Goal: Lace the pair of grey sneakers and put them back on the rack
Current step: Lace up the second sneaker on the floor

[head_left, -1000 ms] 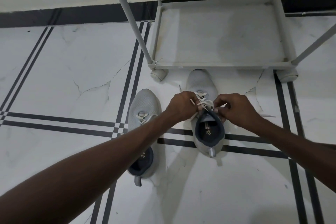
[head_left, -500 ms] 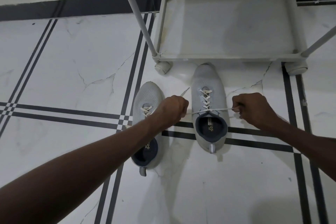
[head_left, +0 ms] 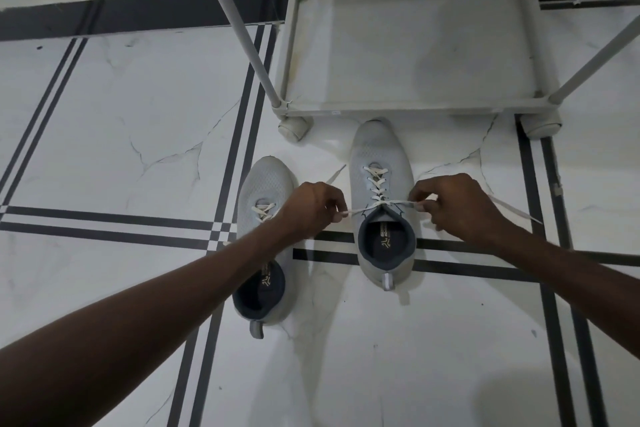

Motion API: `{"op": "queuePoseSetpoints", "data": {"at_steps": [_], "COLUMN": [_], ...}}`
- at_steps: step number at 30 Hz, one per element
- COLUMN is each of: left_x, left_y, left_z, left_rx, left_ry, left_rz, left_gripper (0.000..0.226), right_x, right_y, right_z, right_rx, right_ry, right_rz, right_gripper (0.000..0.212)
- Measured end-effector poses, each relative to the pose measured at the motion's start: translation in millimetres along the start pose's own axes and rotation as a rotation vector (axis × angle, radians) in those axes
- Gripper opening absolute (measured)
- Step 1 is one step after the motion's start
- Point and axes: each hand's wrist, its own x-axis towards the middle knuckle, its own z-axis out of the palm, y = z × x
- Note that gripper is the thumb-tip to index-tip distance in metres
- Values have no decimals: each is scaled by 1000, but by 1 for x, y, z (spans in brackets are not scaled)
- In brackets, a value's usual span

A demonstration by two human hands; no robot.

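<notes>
Floor [head_left: 104, 114] of white marble tile crossed by dark stripes carried everything, and the rack [head_left: 408, 111] stood at its far edge against the wall, its lowest shelf bare. Both grey sneakers sat on the floor just in front of that shelf: the right sneaker [head_left: 381, 152] had its toe just short of the rack's front rail, and the left sneaker [head_left: 263, 184] lay a little nearer the person and to the left, laced only at its lower eyelets from what showed. The left hand [head_left: 311, 208] was clenched in a grip on one end of the white lace [head_left: 374, 206], and the right hand [head_left: 457, 208] pinched the other end; the two ends ran out taut to either side from the top eyelets above the collar. The crossings looked complete on this shoe, so the step in hand seemed to be drawing the lace tight. The next move would likely call for crossing the two ends into a knot without losing tension, then finishing the other shoe before either went to the shelf.
</notes>
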Motion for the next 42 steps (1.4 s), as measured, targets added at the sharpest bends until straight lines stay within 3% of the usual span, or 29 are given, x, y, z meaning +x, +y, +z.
{"op": "queuePoseSetpoints", "data": {"at_steps": [4, 9, 16, 21, 25, 29, 34, 36, 39, 42], "left_x": [-2, -4, -3, -5, -8, -20, -14, -9, 2, 11], "left_y": [-7, -5, -6, -12, -10, 1, 17, 25, 35, 41], "left_z": [-11, -18, -7, -7, -36, -59, -62, -57, -42, -29], "left_rx": [-150, -173, 67, 79, -248, -562, -859, -951, -1026, -1073], "left_ry": [-30, -22, 47, 0, -202, -325, -275, -258, -143, -21], "left_rz": [-28, -28, 15, -9, -108, -32, 93, 115, 55, -92], "left_gripper": [7, 5, 4, 4, 5, 10, 13, 8, 8, 21], "right_x": [0, 7, 10, 4, 4, -3, -12, -9, -6, -2], "right_y": [-8, -10, -7, -4, -11, -27, -39, -39, -43, -48], "right_z": [5, 1, -1, 9, -18, -64, -89, -79, -51, -27], "right_rx": [114, 137, -4, -143, -85, 22, 232, 403, 685, 804], "right_ry": [-21, -39, -17, -33, -204, -457, -423, -425, -353, -140], "right_rz": [11, 79, 20, -23, 51, 9, -44, -38, 0, 48], "right_gripper": [19, 22, 25, 29, 17, 17, 6, 14, 15, 15]}}
